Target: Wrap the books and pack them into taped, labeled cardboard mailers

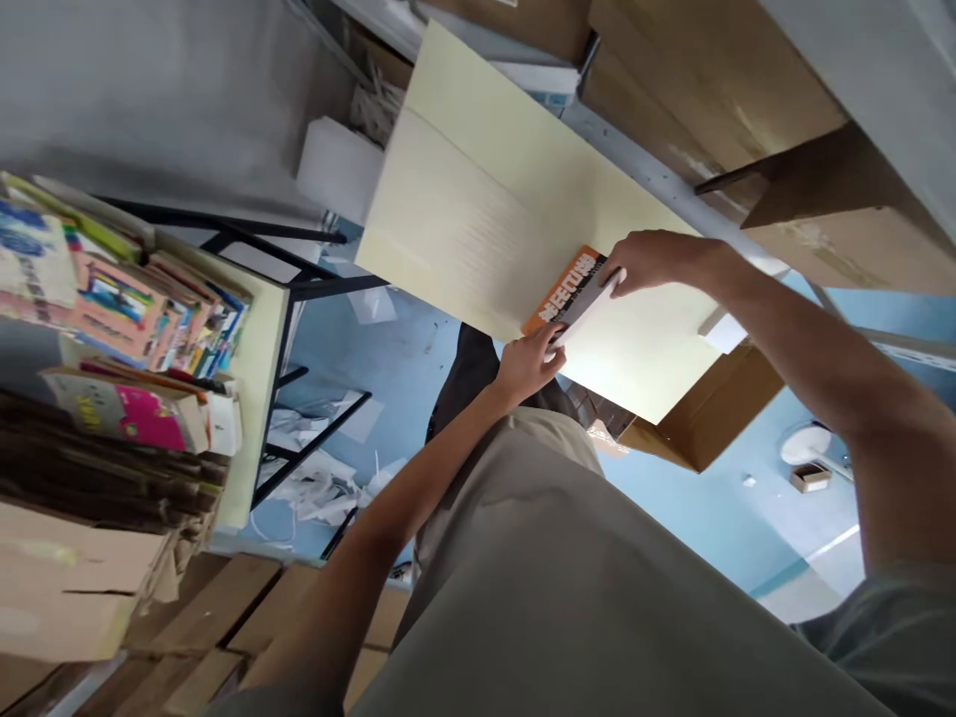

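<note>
- Blue floor, littered with paper scraps.
- Pale yellow counter, tilted in view.
- Stacked books on side counter.
- Orange book flat on the pale counter.
- Left hand, right hand: apart, both gripping the book's edges.

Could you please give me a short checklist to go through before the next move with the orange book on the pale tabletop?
1. Left hand on the orange book: ok, fingers at its near corner.
2. Right hand on the book: ok, fingers over its far edge.
3. Book supported by the pale tabletop: ok, lying near the edge.
4. Tabletop bare around the book: ok.
5. Book's full title: cannot tell, hands cover part.
6. Cardboard box under the tabletop open or closed: cannot tell.
</note>
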{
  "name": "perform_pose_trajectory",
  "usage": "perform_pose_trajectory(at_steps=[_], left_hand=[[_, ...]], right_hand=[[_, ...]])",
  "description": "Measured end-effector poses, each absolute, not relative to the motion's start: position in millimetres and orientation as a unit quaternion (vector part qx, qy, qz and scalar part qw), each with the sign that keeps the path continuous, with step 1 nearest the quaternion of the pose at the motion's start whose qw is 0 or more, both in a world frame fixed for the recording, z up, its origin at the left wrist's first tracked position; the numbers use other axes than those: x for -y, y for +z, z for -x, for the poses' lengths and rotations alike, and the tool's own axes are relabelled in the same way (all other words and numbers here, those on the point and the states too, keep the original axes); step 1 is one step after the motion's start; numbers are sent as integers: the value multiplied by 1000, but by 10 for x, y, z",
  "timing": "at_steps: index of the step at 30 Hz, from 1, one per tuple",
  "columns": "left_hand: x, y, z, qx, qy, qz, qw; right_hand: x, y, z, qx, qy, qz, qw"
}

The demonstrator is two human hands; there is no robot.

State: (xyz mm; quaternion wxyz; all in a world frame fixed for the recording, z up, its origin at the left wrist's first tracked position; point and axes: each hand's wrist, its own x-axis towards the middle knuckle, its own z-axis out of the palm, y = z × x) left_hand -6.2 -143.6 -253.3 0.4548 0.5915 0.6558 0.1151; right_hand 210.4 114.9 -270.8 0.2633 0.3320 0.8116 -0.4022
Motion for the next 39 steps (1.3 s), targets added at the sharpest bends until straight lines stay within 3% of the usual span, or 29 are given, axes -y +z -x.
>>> perform_pose_trajectory(at_steps=[4, 9, 19, 23, 29, 34, 39], left_hand=[[1506, -2572, 262, -694, 189, -490, 493], [1477, -2697, 637, -723, 268, -353, 529], [1146, -3422, 1280, -744, 318, -193, 555], [1082, -3499, 1550, -748, 179, -330, 548], [750, -3393, 1833, -705, -109, -556, 428], [350, -3379, 1831, -660, -32, -621, 422], [168, -3418, 1719, -648, 50, -610, 453]], right_hand=[[-1510, -2695, -1885, -756, -482, -336, 288], [-1685, -3049, -1658, -692, -525, -487, 95], [-1524, -3521, -790, -709, -454, -526, 121], [-1245, -3568, -496, -715, -394, -562, 131], [-776, -3424, -156, -679, -369, -634, 29], [-237, -3040, -324, -599, -328, -729, -42], [488, -2978, -652, -336, -351, -872, -50]])
